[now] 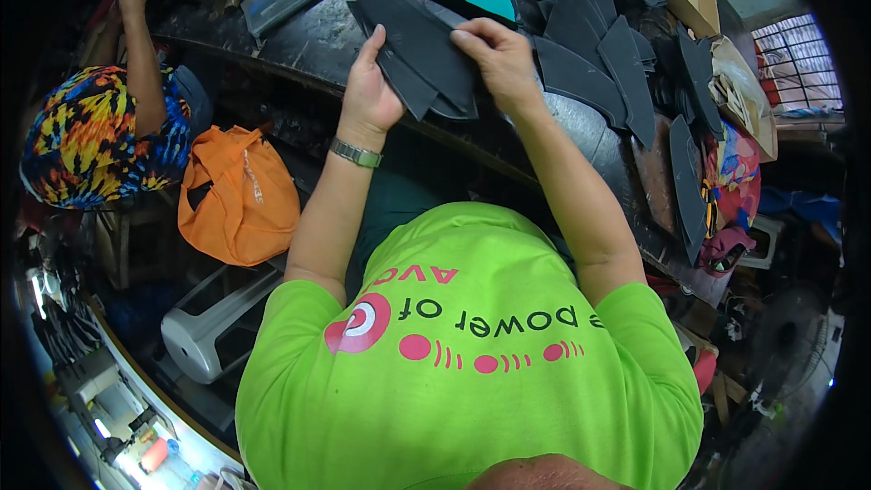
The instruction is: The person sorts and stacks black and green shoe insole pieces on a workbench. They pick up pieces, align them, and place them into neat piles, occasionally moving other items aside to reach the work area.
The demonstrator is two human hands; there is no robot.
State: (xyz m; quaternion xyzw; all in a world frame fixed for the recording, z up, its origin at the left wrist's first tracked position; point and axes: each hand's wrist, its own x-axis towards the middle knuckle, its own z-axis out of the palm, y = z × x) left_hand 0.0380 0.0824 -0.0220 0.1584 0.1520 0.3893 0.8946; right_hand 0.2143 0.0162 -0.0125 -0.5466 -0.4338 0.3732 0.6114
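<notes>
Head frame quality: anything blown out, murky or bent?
Head view: lit background at lower left has blown-out spots; head view: dark pieces in both hands are close in tone to the dark table, though outlines read; head view: fan at right sinks into shadow; head view: fisheye rim goes black, table edge bows.

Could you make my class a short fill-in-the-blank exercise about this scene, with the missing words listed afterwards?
1. The left hand and right hand hold dark flat pieces, but only the ____ wrist wears a watch.
2. The person's shirt is mainly bright ____.
3. The cloth bag to the person's left is ____.

Missing words: left; green; orange.
</notes>
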